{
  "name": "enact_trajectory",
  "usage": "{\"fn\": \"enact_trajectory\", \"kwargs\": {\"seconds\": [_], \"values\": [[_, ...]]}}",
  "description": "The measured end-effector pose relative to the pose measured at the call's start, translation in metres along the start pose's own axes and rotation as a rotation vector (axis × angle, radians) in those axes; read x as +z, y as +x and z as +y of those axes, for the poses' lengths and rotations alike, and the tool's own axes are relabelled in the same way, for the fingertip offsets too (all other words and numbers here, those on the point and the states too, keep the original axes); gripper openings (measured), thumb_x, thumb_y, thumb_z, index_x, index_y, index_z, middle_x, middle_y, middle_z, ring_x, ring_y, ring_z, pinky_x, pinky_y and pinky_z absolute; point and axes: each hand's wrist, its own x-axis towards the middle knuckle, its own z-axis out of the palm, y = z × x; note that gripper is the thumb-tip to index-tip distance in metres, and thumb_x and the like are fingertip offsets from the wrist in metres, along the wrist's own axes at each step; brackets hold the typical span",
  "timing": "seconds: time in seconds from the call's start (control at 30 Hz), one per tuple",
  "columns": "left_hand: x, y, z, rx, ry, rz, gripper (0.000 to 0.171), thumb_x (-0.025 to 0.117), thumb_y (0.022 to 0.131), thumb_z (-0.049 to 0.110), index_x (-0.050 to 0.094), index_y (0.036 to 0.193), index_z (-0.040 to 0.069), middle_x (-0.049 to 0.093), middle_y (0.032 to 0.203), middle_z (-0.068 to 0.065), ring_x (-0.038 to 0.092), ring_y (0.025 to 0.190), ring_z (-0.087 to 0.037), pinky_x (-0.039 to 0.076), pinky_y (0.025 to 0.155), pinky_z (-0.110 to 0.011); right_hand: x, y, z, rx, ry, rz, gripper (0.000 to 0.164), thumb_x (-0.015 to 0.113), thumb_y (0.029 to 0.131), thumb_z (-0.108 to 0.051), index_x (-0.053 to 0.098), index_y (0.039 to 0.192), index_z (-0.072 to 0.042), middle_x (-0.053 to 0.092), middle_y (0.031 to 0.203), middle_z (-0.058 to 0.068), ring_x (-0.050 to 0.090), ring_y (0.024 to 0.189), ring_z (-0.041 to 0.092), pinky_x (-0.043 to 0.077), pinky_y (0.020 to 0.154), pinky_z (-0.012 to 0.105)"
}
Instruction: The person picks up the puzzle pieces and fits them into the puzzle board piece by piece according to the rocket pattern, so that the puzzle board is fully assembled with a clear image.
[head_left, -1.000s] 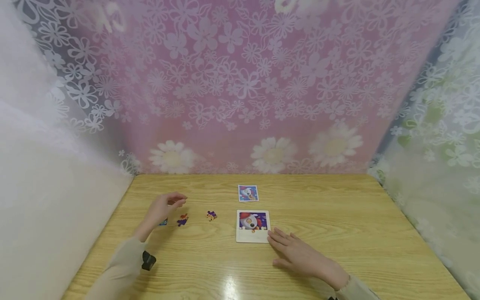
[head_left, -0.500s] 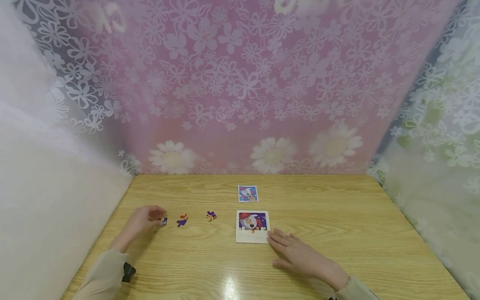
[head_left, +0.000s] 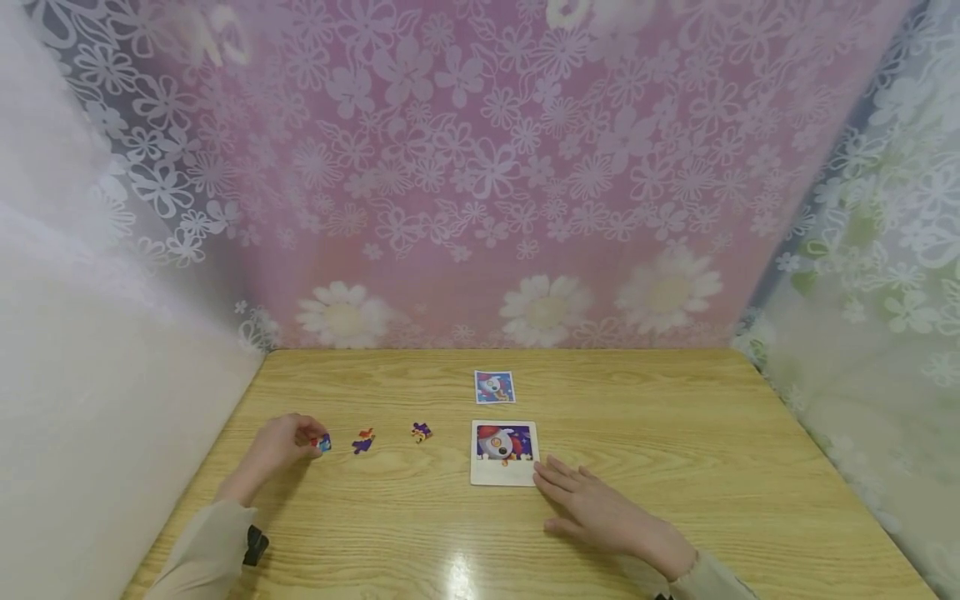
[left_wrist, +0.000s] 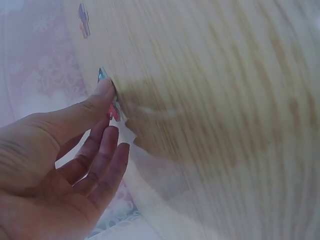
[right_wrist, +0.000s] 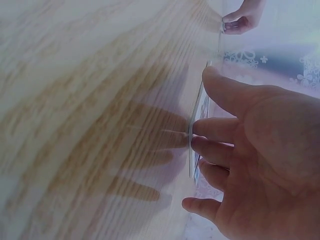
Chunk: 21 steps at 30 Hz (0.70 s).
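At the table's left side my left hand (head_left: 279, 448) pinches a blue-and-red jigsaw puzzle piece (head_left: 323, 442) between thumb and fingers. In the left wrist view the thumb covers the middle of that piece (left_wrist: 102, 74), and the other fingers are loosely bent. To its right lie a purple-and-orange puzzle piece (head_left: 363, 441) and another purple one (head_left: 422, 432). A white-bordered puzzle tray (head_left: 504, 475) shows a cartoon dog in its upper part and a bare lower strip. My right hand (head_left: 603, 510) lies with straight fingers, fingertips at the tray's right edge.
A small picture card (head_left: 495, 388) of the same dog lies behind the tray. The wooden table (head_left: 675, 417) ends at a flowered pink curtain (head_left: 480, 208), with pale curtains on both sides.
My left hand has moved left and toward me, down to the leftmost puzzle piece, and now pinches it with more of its picture showing. The right hand stays put at the tray.
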Motion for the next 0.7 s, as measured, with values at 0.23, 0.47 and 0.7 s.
{"fn": "enact_trajectory", "kwargs": {"seconds": [0.23, 0.47, 0.7], "values": [[0.0, 0.0, -0.004, 0.004, -0.011, 0.01, 0.023, 0.085, 0.078, 0.003, 0.071, 0.096, 0.001, 0.069, 0.085, -0.004, 0.067, 0.078, -0.02, 0.057, 0.073, -0.039, -0.002, 0.001, -0.002, 0.008, 0.019, -0.011, 0.066, 0.055, 0.104, -0.041, 0.042, 0.151, 0.002, 0.037, 0.16, 0.018, 0.03, 0.148, 0.04, 0.031, 0.113, 0.065], [-0.003, 0.001, 0.002, -0.003, -0.033, 0.006, 0.011, 0.076, 0.087, 0.0, 0.071, 0.096, 0.003, 0.07, 0.086, -0.004, 0.069, 0.079, -0.022, 0.058, 0.071, -0.039, -0.004, 0.0, -0.004, 0.011, 0.026, -0.012, 0.065, 0.057, 0.103, -0.039, 0.043, 0.151, 0.003, 0.037, 0.16, 0.018, 0.03, 0.148, 0.041, 0.03, 0.113, 0.065], [-0.007, 0.006, 0.012, -0.003, -0.006, 0.015, 0.007, 0.072, 0.093, 0.008, 0.074, 0.1, 0.01, 0.073, 0.095, -0.007, 0.07, 0.084, -0.026, 0.058, 0.076, -0.046, -0.003, 0.0, -0.003, 0.012, 0.027, -0.013, 0.065, 0.057, 0.103, -0.04, 0.042, 0.151, 0.002, 0.037, 0.16, 0.018, 0.03, 0.148, 0.04, 0.031, 0.113, 0.064]]}}
